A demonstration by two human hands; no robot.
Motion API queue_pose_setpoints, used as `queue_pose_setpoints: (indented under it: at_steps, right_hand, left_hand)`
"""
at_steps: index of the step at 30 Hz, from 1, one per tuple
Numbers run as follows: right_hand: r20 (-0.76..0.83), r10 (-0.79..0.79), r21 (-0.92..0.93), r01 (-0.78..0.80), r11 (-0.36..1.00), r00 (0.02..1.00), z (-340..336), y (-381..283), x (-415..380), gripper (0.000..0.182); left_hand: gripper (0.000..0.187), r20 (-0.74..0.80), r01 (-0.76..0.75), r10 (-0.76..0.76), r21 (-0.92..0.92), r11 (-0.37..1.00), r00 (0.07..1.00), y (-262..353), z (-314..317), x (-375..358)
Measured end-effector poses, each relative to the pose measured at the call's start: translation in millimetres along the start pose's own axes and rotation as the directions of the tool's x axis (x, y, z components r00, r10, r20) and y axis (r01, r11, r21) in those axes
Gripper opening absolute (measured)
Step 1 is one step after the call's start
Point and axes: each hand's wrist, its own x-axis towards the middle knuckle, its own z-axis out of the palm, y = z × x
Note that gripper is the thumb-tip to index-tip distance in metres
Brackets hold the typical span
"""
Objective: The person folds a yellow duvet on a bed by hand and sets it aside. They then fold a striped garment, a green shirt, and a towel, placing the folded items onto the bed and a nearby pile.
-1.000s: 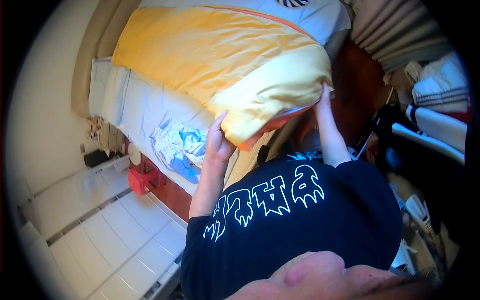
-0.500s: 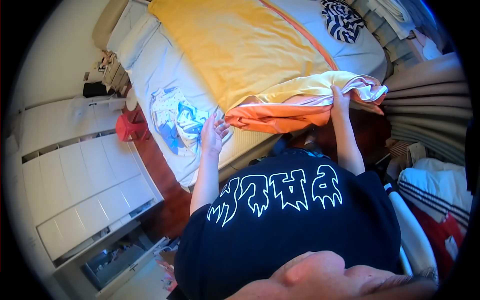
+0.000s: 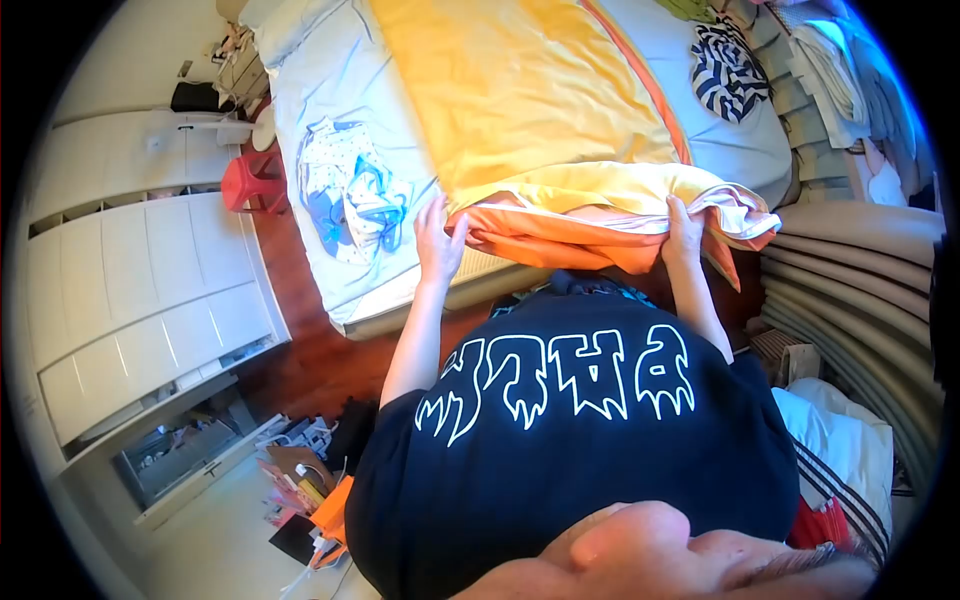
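Observation:
A yellow quilt cover (image 3: 530, 90) with an orange underside lies over the bed, its near end lifted and bunched so that orange and pale lining show. My right hand (image 3: 683, 235) grips the edge of this near end, toward its right side, thumb on top. At the left corner is my left hand (image 3: 438, 245), thumb and fingers apart around the cloth's edge; whether it touches the fabric is hard to make out. Left of that hand, a crumpled white-and-blue patterned cloth (image 3: 350, 190) lies on the pale bed sheet (image 3: 300, 80).
A black-and-white striped cloth (image 3: 728, 75) lies on the bed's far right. Grey-brown curtains (image 3: 850, 265) hang at the right. White cabinets (image 3: 150, 280) and a red stool (image 3: 252, 182) stand at the left. Assorted items (image 3: 305, 490) crowd the lower left.
My left hand has come up to the cover's left corner, its fingers turned toward the cloth. My right hand keeps its grip. The head view has shifted slightly.

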Motion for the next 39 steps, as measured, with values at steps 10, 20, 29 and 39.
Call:
queue_pose_setpoints:
  at_steps: [10,20,29,39]
  right_hand:
    - [0.038,-0.026,-0.113,0.030,0.993,0.999,39.3,-25.2,-14.5,0.053]
    - [0.050,0.336,-0.092,-0.330,0.939,0.941,-34.3,27.0,95.6,0.038]
    - [0.375,0.408,-0.798,0.514,-0.315,0.832,41.5,-25.8,64.9,0.032]
    - [0.850,0.526,-0.305,0.786,0.538,-0.030,167.5,21.9,-4.1,0.022]
  left_hand:
    - [0.019,0.381,0.104,-0.002,-0.246,0.964,0.924,-48.5,28.0,18.2]
    - [0.019,0.543,0.462,-0.061,-0.644,0.610,0.837,-25.1,8.0,-2.6]
    - [0.022,0.432,0.360,-0.077,-0.626,0.692,0.899,12.4,38.5,-15.6]
    - [0.038,0.386,0.423,-0.199,-0.676,0.603,0.901,42.8,49.0,-12.8]
